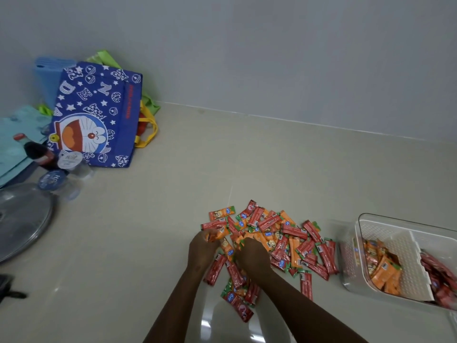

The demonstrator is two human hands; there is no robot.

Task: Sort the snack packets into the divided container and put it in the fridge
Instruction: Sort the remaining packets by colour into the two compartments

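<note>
Head view looks down on a pale floor with a loose pile of snack packets (267, 241), red ones and orange ones mixed up. Person's left hand (202, 248) sits at the pile's left edge with fingers curled round an orange packet (216, 235). Right hand (252, 251) is pressed down into the middle of the pile, but its fingertips are buried, so I can't tell if it's got anything.

Divided container (371, 219) sits just right of the pile, clear tub with a white perforated insert. Orange packets are in the compartment nearer the pile, red ones in the far one, so sorting looks maybe a third done.

Handling-wise, I'd guess these are super light, crinkly foil sachets, kinda slick, and they slide over each other. Pinching one by the crimped end or scooping a few of one colour seems easiest. The tub looks rigid; I'd lift it by both long rims, since the insert may be loose.

Well left of the pile, a blue cartoon bag (96, 115) leans on the wall.
</note>
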